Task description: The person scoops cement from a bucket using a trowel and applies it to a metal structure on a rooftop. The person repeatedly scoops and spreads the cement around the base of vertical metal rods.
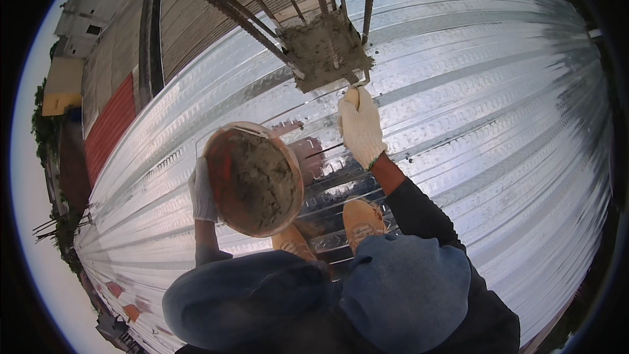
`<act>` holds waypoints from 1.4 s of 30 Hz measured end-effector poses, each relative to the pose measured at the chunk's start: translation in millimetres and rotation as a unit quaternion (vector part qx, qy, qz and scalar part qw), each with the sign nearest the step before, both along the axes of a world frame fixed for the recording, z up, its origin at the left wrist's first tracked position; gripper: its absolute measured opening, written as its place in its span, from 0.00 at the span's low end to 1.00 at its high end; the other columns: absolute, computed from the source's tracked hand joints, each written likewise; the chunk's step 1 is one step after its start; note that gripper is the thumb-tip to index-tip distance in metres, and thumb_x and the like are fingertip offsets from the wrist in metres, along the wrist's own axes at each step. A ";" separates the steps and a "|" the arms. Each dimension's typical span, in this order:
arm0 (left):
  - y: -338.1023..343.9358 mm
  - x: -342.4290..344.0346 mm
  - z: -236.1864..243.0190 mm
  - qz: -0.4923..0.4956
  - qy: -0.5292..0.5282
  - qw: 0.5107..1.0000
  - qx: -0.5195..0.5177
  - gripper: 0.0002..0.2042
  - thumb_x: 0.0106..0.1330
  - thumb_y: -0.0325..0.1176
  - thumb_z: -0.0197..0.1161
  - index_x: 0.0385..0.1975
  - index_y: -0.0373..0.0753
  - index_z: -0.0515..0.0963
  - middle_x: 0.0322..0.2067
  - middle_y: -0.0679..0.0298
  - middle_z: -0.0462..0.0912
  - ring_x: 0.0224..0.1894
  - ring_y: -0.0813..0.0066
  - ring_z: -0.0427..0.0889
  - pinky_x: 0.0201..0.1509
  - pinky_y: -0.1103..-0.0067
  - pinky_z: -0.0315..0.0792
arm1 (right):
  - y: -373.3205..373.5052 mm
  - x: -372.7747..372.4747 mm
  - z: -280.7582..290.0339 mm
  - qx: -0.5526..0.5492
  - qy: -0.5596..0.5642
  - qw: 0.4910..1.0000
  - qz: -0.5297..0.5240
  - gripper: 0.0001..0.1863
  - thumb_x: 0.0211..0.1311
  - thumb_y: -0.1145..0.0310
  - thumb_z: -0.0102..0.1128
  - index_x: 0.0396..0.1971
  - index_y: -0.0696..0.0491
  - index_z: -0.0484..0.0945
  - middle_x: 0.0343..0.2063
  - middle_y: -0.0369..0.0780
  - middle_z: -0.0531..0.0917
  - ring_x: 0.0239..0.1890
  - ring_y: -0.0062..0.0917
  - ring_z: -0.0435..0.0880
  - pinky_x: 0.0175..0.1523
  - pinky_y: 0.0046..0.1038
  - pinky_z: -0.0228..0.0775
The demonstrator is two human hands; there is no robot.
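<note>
My right hand point(362, 128), in a pale knit glove, is closed around the handle of a trowel point(365, 79). The trowel's bent metal neck reaches the near edge of a square column top point(321, 52) covered in wet grey mortar. I cannot make out its blade clearly. A round reddish bucket point(298, 187) is tilted in front of my left knee, its inside coated and partly filled with wet mortar point(262, 180). Along the bucket's left side, my gloved left hand point(203, 190) grips it, the fingers partly hidden behind the wall.
Several steel reinforcing bars point(246, 16) rise from the column. Shiny corrugated metal decking point(478, 124) spreads all around, with my tan shoes point(362, 223) on it. Reddish smears and mortar crumbs lie near the bucket. Older roofs point(118, 124) stand beyond the left edge.
</note>
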State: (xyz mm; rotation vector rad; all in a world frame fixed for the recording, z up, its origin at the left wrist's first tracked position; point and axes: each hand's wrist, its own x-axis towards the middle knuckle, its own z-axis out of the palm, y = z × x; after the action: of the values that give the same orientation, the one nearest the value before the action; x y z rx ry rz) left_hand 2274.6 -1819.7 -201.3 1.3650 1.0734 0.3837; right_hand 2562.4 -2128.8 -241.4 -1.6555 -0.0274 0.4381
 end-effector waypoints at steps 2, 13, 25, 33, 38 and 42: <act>2.5 -6.1 -0.1 0.003 -0.007 1.000 -0.002 0.24 0.85 0.53 0.64 0.55 0.34 0.88 0.47 0.66 0.91 0.46 0.79 0.86 0.49 0.77 0.83 | 2.5 -3.2 3.8 -0.003 0.018 1.000 0.011 0.10 0.79 0.64 0.58 0.50 0.53 0.74 0.26 0.34 0.76 0.22 0.16 0.75 0.27 0.25 0.70; -2.2 1.9 2.0 0.010 0.002 1.000 -0.010 0.25 0.85 0.54 0.64 0.56 0.32 0.87 0.49 0.64 0.91 0.46 0.77 0.87 0.49 0.76 0.83 | 20.4 7.7 13.3 -0.011 0.117 0.993 -0.013 0.26 0.79 0.55 0.57 0.63 0.61 0.75 0.49 0.56 0.87 0.52 0.53 0.88 0.59 0.48 0.77; -11.7 7.2 12.1 0.012 0.009 1.000 0.000 0.26 0.85 0.54 0.63 0.55 0.32 0.88 0.48 0.64 0.92 0.46 0.78 0.87 0.50 0.76 0.83 | 21.9 13.7 -5.9 -0.016 0.081 0.997 0.002 0.26 0.79 0.55 0.57 0.63 0.61 0.75 0.47 0.53 0.87 0.48 0.46 0.89 0.55 0.44 0.79; -3.5 -1.1 3.0 0.003 0.010 1.000 -0.001 0.29 0.86 0.56 0.61 0.61 0.32 0.86 0.53 0.60 0.92 0.50 0.73 0.90 0.54 0.74 0.86 | 31.2 28.1 -3.1 -0.023 0.077 0.997 0.007 0.25 0.81 0.57 0.56 0.63 0.62 0.73 0.49 0.56 0.88 0.53 0.49 0.89 0.58 0.46 0.78; 2.6 -7.9 5.4 -0.022 0.046 0.999 0.013 0.29 0.86 0.57 0.59 0.61 0.32 0.86 0.52 0.60 0.92 0.49 0.74 0.90 0.53 0.74 0.86 | 27.5 17.1 7.4 -0.037 0.041 0.998 0.003 0.24 0.81 0.58 0.56 0.62 0.63 0.73 0.48 0.58 0.88 0.55 0.54 0.88 0.60 0.48 0.77; -7.6 5.5 3.7 0.011 0.004 1.000 -0.019 0.26 0.86 0.54 0.63 0.57 0.33 0.87 0.48 0.64 0.91 0.47 0.77 0.87 0.51 0.75 0.84 | 20.9 27.0 -9.2 -0.075 -0.004 0.997 0.003 0.25 0.81 0.57 0.57 0.63 0.63 0.73 0.49 0.58 0.89 0.57 0.59 0.87 0.61 0.50 0.77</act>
State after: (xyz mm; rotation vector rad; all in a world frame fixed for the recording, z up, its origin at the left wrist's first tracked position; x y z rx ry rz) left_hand 2280.0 -1827.2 -197.6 1.3223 1.0981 0.3723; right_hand 2589.4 -2108.0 -250.6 -1.8053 -0.0067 0.4466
